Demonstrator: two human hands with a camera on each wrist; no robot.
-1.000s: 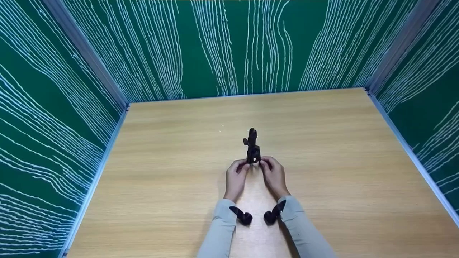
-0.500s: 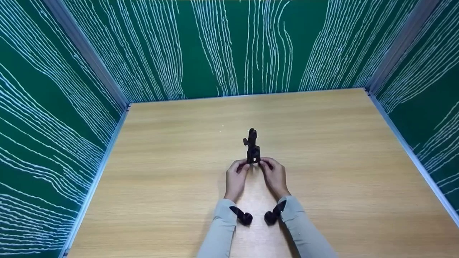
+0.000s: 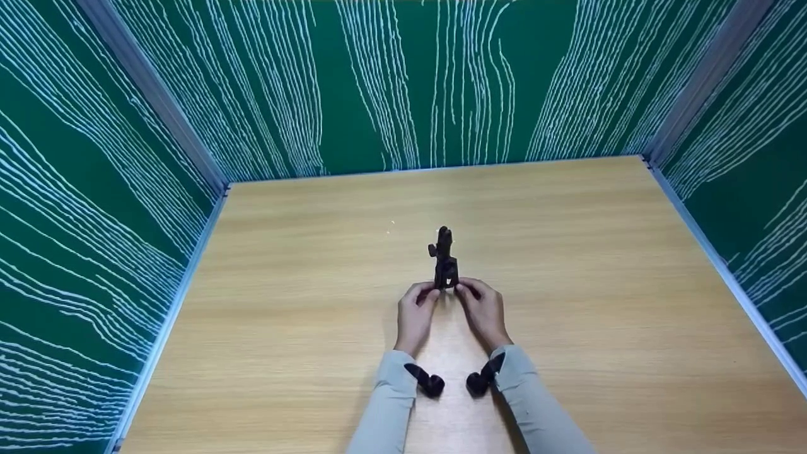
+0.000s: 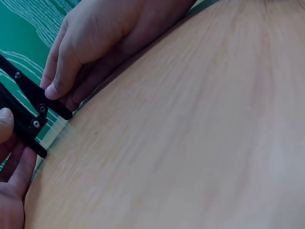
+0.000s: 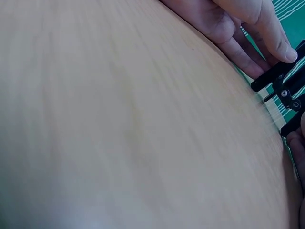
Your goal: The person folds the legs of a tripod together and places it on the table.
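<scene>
A small black tripod [image 3: 445, 258] stands near the middle of the table in the head view, with a knob sticking out on its left. My left hand [image 3: 416, 318] pinches the foot of one leg [image 4: 35, 93] between thumb and fingers, as the left wrist view shows. My right hand [image 3: 485, 315] pinches another leg [image 5: 276, 76] low down, at the right side of the tripod. Riveted hinged braces [image 4: 40, 114] join the legs. The legs are slightly spread, their ends close to the tabletop. The tripod's upper part lies outside both wrist views.
The wooden table [image 3: 302, 284] is bounded by green walls [image 3: 353, 82] with white wavy lines, at the back and both sides. Metal posts stand at the back corners. Black wrist mounts [image 3: 432, 384] sit on both sleeves. Tiny white specks lie left of the tripod.
Almost nothing differs. Both hands keep hold of the tripod legs in the same place; the right hand has shifted very slightly.
</scene>
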